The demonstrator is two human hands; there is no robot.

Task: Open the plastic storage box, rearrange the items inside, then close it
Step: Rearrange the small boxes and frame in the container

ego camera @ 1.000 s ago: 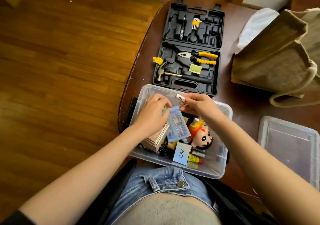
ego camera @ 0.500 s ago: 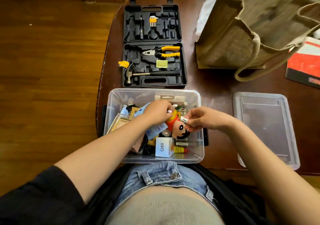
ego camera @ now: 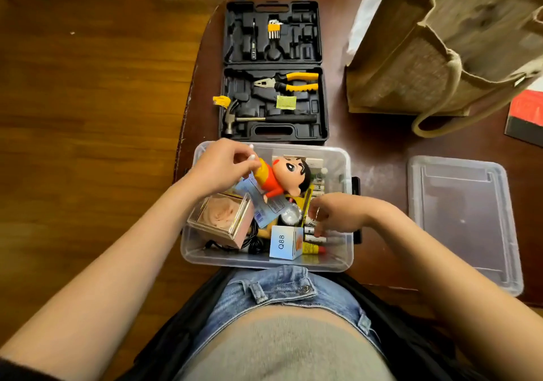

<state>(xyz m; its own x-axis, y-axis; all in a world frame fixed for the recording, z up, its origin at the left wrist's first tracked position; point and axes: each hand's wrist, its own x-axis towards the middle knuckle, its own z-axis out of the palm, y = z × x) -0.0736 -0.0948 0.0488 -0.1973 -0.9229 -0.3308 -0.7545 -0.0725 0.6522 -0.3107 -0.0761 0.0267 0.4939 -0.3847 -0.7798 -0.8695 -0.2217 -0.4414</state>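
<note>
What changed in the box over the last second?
The left hand let go of the blue packet and now pinches the cartoon figurine, lifted toward the box's far side. The right hand moved down to the markers. Lid and toolcase stayed.

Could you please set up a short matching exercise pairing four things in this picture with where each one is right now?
Things:
1. cartoon figurine
2. clear lid
3. hammer
4. Q88 carton

Places:
A. in the open black tool case
B. flat on the table, right of the plastic storage box
C. held by the left hand over the box
D. inside the box, against its near wall

Pairs: 1-C, 2-B, 3-A, 4-D
</note>
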